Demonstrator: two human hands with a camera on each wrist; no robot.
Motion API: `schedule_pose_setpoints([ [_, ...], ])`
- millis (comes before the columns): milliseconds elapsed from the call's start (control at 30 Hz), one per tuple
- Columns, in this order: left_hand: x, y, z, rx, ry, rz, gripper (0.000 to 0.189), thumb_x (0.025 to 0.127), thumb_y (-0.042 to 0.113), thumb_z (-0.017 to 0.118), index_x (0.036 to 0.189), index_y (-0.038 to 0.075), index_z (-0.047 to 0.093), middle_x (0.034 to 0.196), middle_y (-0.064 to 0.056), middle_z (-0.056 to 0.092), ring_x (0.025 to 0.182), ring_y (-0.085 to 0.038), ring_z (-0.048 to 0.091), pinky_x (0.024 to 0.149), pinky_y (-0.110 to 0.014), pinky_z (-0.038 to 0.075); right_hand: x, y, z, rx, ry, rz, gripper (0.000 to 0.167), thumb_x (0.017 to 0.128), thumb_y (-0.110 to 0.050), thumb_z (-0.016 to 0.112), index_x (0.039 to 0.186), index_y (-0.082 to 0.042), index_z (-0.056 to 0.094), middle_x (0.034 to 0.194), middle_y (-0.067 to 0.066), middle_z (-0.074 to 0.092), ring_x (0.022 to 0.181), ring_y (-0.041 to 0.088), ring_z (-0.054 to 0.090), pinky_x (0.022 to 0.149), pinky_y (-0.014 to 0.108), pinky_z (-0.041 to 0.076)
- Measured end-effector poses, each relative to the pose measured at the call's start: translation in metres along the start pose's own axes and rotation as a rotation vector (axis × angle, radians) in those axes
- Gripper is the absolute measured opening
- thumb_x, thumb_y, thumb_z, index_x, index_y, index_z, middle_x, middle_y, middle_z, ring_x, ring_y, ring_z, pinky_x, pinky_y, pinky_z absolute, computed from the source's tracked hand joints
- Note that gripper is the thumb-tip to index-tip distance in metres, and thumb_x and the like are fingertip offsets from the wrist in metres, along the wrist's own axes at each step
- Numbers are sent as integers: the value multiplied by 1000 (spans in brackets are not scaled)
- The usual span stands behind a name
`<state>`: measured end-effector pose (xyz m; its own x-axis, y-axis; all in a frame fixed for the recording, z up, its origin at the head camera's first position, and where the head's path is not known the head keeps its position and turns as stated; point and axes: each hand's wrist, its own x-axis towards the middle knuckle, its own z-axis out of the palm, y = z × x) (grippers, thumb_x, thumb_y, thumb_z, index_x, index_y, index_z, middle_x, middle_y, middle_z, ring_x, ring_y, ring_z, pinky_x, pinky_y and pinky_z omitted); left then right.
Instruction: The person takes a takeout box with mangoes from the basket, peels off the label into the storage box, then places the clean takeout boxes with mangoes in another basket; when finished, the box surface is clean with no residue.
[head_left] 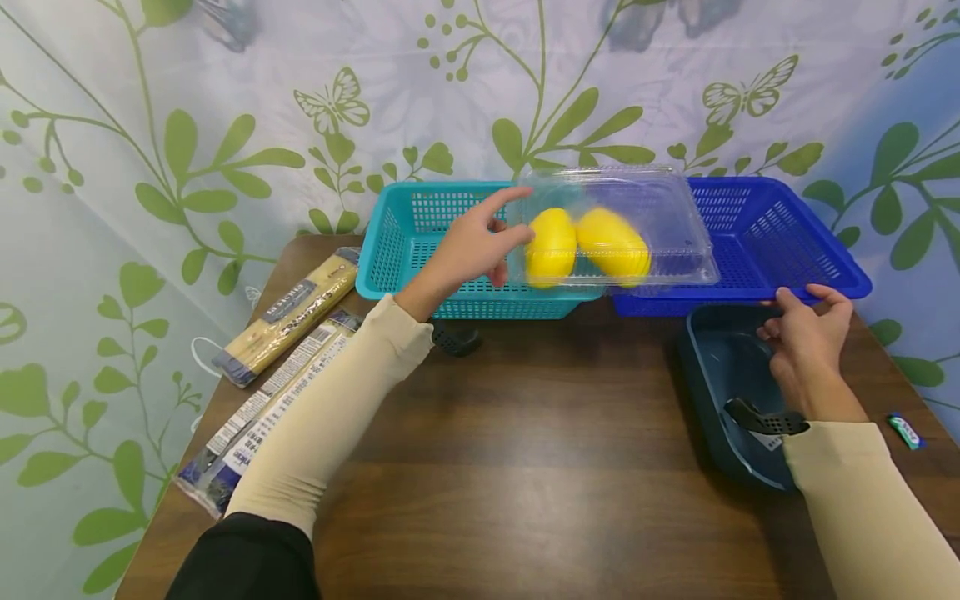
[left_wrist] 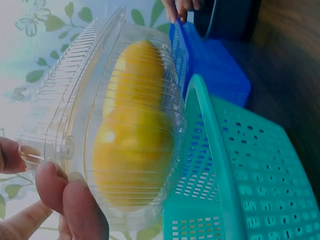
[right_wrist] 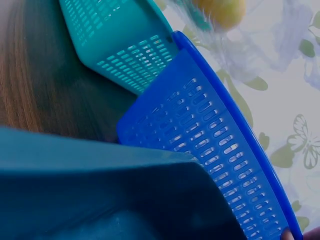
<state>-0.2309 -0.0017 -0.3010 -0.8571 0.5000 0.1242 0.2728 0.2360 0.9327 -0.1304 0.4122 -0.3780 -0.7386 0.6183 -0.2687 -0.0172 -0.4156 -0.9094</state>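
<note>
My left hand (head_left: 480, 246) pinches one end of a clear plastic clamshell container (head_left: 678, 250), holding it up over the baskets. Through its wall show two yellow mangoes (head_left: 552, 248), side by side; in the left wrist view the container (left_wrist: 82, 115) is tilted, with my thumb and fingers at its edge. Below it is a teal basket (head_left: 386, 250). At the right, my right hand (head_left: 810, 337) grips the front rim of a blue basket (head_left: 780, 237); the right wrist view catches only fingertips (right_wrist: 287, 234) at that rim.
A dark teal tub (head_left: 731, 358) stands in front of the blue basket, under my right wrist. Two long packets, one of noodles (head_left: 288, 317) and one white-and-blue (head_left: 262, 417), lie at the left. A small green-and-white wrapper (head_left: 906, 431) lies at the right edge of the wooden table (head_left: 540, 467).
</note>
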Motion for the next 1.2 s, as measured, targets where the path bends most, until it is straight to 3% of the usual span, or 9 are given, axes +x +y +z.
schedule_pose_setpoints([
  [167,17,-1,0,5,2,-42,57,98,33,66,151,42,47,92,-18,65,61,-46,59,66,-50,58,0,0,2,-9,-1,-8,46,95,-15,72,120,-30,37,104,2,56,57,17,45,57,27,43],
  [367,38,2,7,21,15,-68,56,98,35,65,150,44,46,87,-16,61,57,-37,59,64,-44,59,2,0,2,9,8,-16,47,95,-13,73,119,-29,36,101,3,57,53,18,44,53,28,44],
  [600,63,13,23,31,-12,-82,54,99,35,64,149,43,47,62,-6,46,52,-30,56,62,-40,59,2,0,1,6,11,-5,47,94,-13,74,118,-29,37,97,2,58,51,19,43,52,29,44],
  [667,70,15,28,25,-24,-90,55,99,36,64,151,41,46,59,-4,42,52,-29,56,62,-39,59,1,0,1,0,6,2,48,93,-14,75,118,-29,37,98,2,58,51,19,43,52,29,44],
  [900,95,22,51,61,-76,-146,56,99,40,62,152,43,43,85,-7,61,59,-28,64,64,-34,59,-3,1,-2,61,-11,23,48,95,-7,72,118,-28,36,88,3,61,50,20,45,49,29,42],
  [1033,108,26,66,97,-76,-168,56,99,40,62,152,42,42,68,-3,53,60,-27,64,67,-35,60,-3,3,-4,47,-6,14,48,95,-8,72,119,-29,36,92,3,59,50,20,44,49,29,42],
  [1200,126,27,88,107,-57,-188,55,100,42,61,152,43,42,63,-3,55,60,-24,65,69,-36,60,1,1,-1,42,-12,0,48,94,-9,73,118,-28,36,89,3,61,48,20,44,48,29,42],
])
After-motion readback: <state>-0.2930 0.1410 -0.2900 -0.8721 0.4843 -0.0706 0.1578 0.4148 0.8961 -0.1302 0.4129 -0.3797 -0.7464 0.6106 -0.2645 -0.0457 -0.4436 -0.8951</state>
